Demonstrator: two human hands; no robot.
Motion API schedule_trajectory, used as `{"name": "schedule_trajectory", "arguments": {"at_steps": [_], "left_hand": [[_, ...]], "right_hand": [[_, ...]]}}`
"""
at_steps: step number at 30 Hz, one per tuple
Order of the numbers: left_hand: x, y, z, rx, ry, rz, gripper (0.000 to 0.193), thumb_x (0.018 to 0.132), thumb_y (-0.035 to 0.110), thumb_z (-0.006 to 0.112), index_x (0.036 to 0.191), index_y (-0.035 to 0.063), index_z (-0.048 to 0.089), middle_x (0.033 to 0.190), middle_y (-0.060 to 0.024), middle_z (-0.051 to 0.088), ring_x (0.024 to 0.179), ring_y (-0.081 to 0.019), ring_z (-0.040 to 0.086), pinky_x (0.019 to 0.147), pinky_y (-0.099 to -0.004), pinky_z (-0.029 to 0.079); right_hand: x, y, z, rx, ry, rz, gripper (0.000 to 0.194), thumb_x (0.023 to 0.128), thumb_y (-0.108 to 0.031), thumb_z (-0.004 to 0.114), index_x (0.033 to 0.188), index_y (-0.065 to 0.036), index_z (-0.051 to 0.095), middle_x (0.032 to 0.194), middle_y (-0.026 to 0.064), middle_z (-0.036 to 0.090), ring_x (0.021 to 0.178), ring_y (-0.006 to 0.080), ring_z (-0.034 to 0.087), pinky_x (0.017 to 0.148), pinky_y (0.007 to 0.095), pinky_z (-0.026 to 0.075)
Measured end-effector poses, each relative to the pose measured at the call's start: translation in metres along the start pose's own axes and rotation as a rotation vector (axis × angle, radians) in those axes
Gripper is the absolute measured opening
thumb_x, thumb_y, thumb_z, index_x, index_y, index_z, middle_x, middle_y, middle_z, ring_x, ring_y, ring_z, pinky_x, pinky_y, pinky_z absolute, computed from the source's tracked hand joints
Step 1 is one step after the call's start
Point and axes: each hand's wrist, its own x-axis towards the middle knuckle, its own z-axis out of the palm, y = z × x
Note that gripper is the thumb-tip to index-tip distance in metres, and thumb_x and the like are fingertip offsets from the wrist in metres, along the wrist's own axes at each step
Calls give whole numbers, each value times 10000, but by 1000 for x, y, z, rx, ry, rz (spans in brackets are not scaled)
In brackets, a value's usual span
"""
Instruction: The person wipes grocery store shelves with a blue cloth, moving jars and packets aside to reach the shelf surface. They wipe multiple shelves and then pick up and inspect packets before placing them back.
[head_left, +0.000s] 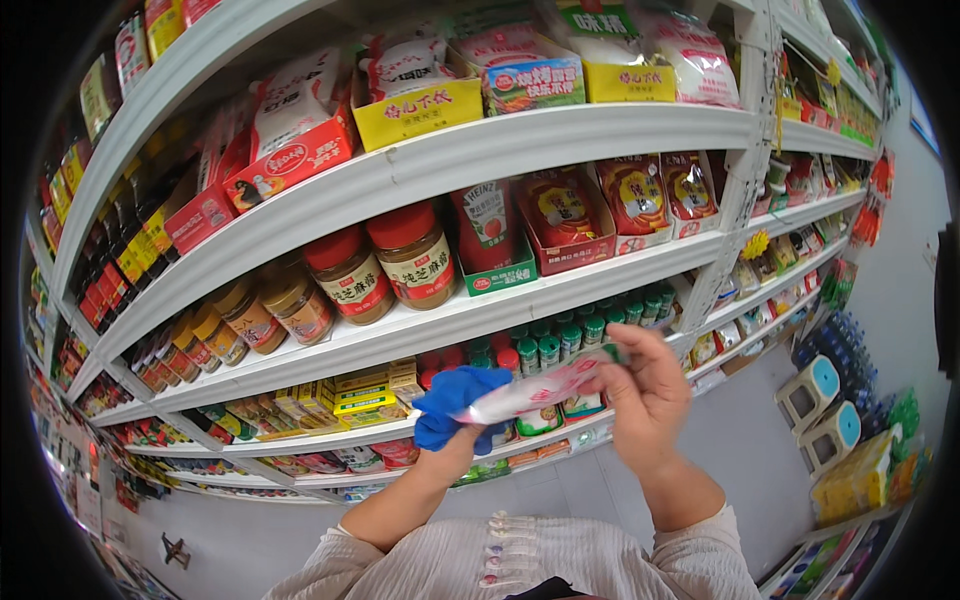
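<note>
A white plastic packet with pink print (536, 390) is stretched between my two hands in front of the lower shelves. My left hand (454, 454) grips its left end together with a crumpled blue cloth (457, 409), which hides most of the fingers. At the packet's upper right end, my right hand (649, 386) pinches the corner between thumb and fingers. Behind the packet stand green-capped shaker bottles (550, 349). Above the cloth, on the middle shelf, are red-lidded glass jars of sesame paste (416, 262) and a Heinz ketchup pouch (484, 225) in a green carton.
White metal shelving (450, 176) curves across the view, with bagged seasonings in a yellow display carton (420, 112) up high. An upright post (739, 180) divides it. Two plastic stools (810, 386) and bundled bottles (840, 352) stand on the grey floor at right.
</note>
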Motion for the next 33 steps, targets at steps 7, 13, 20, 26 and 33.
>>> {"name": "schedule_trajectory", "arguments": {"at_steps": [7, 13, 20, 26, 33], "left_hand": [[-25, -7, -27, -175, 121, -101, 166, 1000, 149, 666, 1037, 53, 537, 1034, -122, 637, 840, -189, 627, 707, -316, 520], [-34, -15, -58, -107, 135, -245, 220, 990, 87, 655, 923, 95, 446, 965, -109, 623, 798, -199, 622, 716, -349, 535], [-34, -30, -98, -13, 112, -189, 169, 973, 102, 668, 915, 55, 516, 876, -85, 596, 694, -151, 572, 628, -313, 486], [-56, -44, -147, -62, 299, -352, 187, 991, 85, 611, 1154, 16, 669, 966, -42, 666, 821, -127, 594, 755, -269, 494], [-65, -56, -174, -138, 340, -473, 218, 1006, 153, 646, 1161, 2, 668, 943, -63, 686, 790, -137, 605, 719, -274, 506]], "right_hand": [[97, -34, 18, -185, 80, -668, 211, 966, 57, 603, 1175, 37, 619, 1116, 118, 646, 957, 154, 627, 872, 277, 514], [202, -44, 84, -281, 137, -1043, 240, 982, 72, 624, 1221, 53, 611, 1171, 115, 668, 933, 118, 661, 836, 249, 553], [293, -39, 139, -484, 199, -1395, 153, 955, 19, 680, 1105, 11, 653, 1041, 102, 667, 838, 162, 690, 732, 274, 566], [331, -31, 132, -826, 187, -1492, 201, 879, 76, 648, 1061, -10, 649, 976, 177, 661, 900, 365, 660, 790, 418, 541], [349, -38, 105, -964, 158, -1386, 226, 873, 74, 631, 1079, -21, 644, 982, 182, 663, 920, 384, 657, 799, 426, 533]]}}
